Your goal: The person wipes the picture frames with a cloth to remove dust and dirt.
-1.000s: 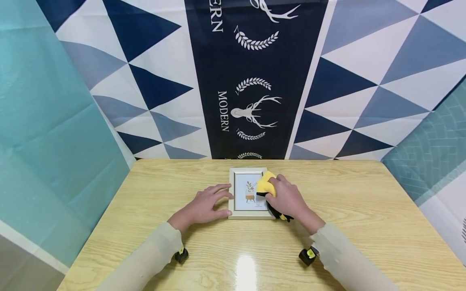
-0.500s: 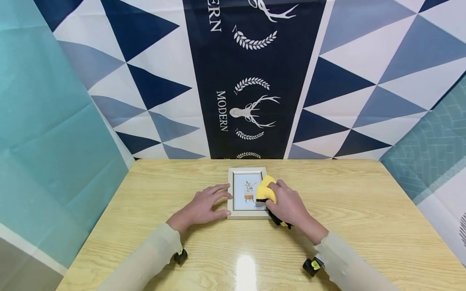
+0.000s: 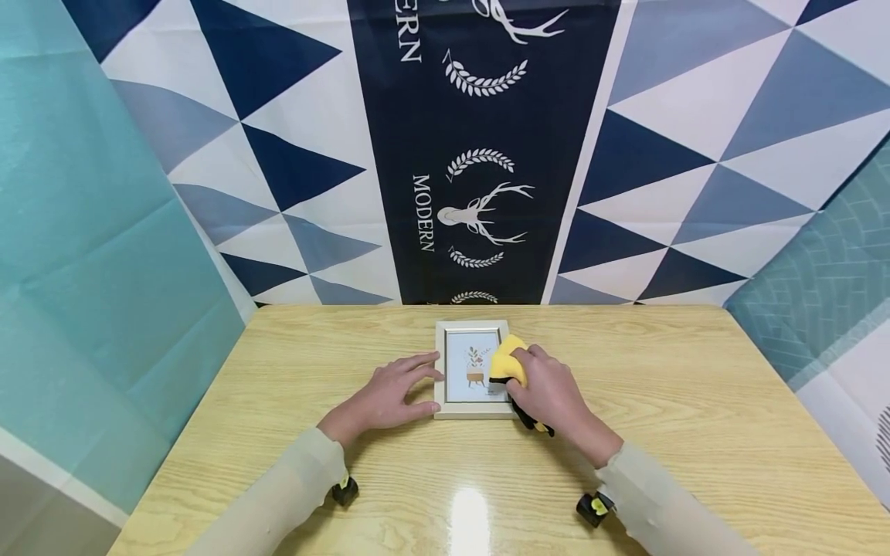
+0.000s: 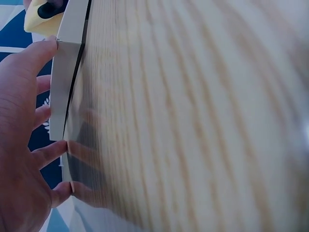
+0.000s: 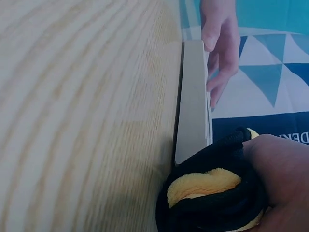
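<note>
A cream picture frame [image 3: 442, 386] lies flat on the wooden table, holding a white print of a potted plant. My left hand [image 3: 392, 392] rests along its left edge, fingers spread, with the fingertips touching the border; the left wrist view shows the thumb on the frame's side. In my right hand [image 3: 549, 386] a yellow and black cloth [image 3: 509, 363] is bunched up and pressed on the right part of the picture. The cloth covers much of the frame's right border. Up close in the right wrist view, the cloth [image 5: 212, 188] sits folded against the frame's corner.
The wooden table [image 3: 348, 479] extends to both sides and in front of the frame. Behind it hangs a patterned backdrop [image 3: 480, 154] with triangles and deer. Small black cameras are strapped to both wrists, and a bright glare spot lies near the front.
My right hand has moved slightly down with the cloth over the right side of the picture, then hardly moves. The left hand stays at the frame's left edge.
</note>
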The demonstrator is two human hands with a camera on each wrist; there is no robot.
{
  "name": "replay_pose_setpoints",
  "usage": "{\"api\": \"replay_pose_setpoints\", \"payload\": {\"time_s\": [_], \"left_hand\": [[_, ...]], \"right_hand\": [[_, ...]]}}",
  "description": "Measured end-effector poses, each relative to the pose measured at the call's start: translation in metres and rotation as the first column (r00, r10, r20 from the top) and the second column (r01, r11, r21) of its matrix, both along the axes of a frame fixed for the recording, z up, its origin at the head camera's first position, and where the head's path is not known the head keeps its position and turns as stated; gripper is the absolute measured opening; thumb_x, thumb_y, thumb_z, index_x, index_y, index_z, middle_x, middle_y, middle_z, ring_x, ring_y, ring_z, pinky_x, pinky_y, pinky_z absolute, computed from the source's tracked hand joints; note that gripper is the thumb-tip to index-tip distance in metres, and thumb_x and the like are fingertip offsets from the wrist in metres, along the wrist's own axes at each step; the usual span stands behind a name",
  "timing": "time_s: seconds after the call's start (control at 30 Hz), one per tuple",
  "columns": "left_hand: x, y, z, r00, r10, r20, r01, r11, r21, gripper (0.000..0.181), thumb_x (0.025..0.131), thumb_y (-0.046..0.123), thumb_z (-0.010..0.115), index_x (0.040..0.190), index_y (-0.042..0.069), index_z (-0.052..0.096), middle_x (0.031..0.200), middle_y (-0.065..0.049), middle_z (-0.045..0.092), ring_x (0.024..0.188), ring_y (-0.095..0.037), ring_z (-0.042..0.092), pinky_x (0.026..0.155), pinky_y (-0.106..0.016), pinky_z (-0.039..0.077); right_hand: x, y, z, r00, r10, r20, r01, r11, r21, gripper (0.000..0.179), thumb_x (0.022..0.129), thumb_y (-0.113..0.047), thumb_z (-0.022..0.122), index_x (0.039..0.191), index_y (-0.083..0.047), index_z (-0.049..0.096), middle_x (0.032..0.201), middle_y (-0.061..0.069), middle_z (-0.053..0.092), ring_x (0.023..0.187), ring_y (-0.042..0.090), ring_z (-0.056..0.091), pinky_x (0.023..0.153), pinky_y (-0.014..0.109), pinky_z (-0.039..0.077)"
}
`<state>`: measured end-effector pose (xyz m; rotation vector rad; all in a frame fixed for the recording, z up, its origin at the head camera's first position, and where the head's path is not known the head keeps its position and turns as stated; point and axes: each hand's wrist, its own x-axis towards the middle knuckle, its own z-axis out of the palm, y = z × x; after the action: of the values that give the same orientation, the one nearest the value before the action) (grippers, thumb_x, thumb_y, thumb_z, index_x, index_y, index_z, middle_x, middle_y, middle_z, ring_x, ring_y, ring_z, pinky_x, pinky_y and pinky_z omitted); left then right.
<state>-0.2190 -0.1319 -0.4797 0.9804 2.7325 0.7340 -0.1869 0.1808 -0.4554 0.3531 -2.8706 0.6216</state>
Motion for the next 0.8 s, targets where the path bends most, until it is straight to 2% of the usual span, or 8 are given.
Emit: {"api": "replay_pose_setpoints", "payload": {"time_s": [0.23, 0.53, 0.67, 0.8], "left_hand": [[-0.001, 0.000, -0.001, 1.000, -0.014, -0.024, 0.015, 1.000, 0.020, 0.052, 0.107, 0.053, 0.068, 0.149, 0.023, 0.069, 0.183, -0.007, 0.044, 0.167, -0.045, 0.044, 0.124, -0.084, 0.035], [0.001, -0.001, 0.001, 1.000, -0.004, -0.013, 0.004, 1.000, -0.002, 0.051, 0.108, 0.053, 0.066, 0.149, 0.023, 0.069, 0.184, -0.004, 0.042, 0.168, -0.041, 0.044, 0.126, -0.081, 0.036], [0.001, 0.000, 0.000, 1.000, 0.000, -0.016, 0.000, 1.000, 0.001, 0.052, 0.107, 0.053, 0.066, 0.149, 0.023, 0.069, 0.184, -0.003, 0.042, 0.168, -0.041, 0.044, 0.126, -0.081, 0.036], [0.001, -0.001, 0.000, 1.000, 0.004, -0.008, -0.004, 1.000, 0.011, 0.052, 0.106, 0.054, 0.067, 0.148, 0.023, 0.070, 0.183, -0.003, 0.042, 0.169, -0.040, 0.044, 0.127, -0.081, 0.035]], "right_hand": [[-0.009, 0.000, 0.001, 0.999, 0.010, -0.036, -0.009, 1.000, 0.018, 0.034, 0.090, -0.008, 0.074, 0.122, 0.004, 0.077, 0.104, 0.020, 0.074, 0.067, 0.020, 0.055, 0.058, 0.035, 0.048], [-0.028, 0.003, 0.003, 0.999, -0.001, 0.034, 0.001, 1.000, 0.001, 0.040, 0.093, -0.012, 0.073, 0.128, 0.006, 0.074, 0.111, 0.024, 0.073, 0.073, 0.024, 0.058, 0.064, 0.036, 0.047], [-0.037, 0.004, 0.004, 0.999, -0.002, 0.037, 0.002, 1.000, -0.013, 0.037, 0.093, -0.013, 0.073, 0.125, 0.005, 0.074, 0.108, 0.023, 0.071, 0.073, 0.025, 0.057, 0.064, 0.036, 0.045], [-0.044, 0.004, 0.004, 0.999, -0.004, 0.046, 0.005, 1.000, -0.017, 0.042, 0.094, -0.013, 0.072, 0.131, 0.007, 0.072, 0.113, 0.025, 0.072, 0.074, 0.025, 0.058, 0.064, 0.035, 0.044]]}}
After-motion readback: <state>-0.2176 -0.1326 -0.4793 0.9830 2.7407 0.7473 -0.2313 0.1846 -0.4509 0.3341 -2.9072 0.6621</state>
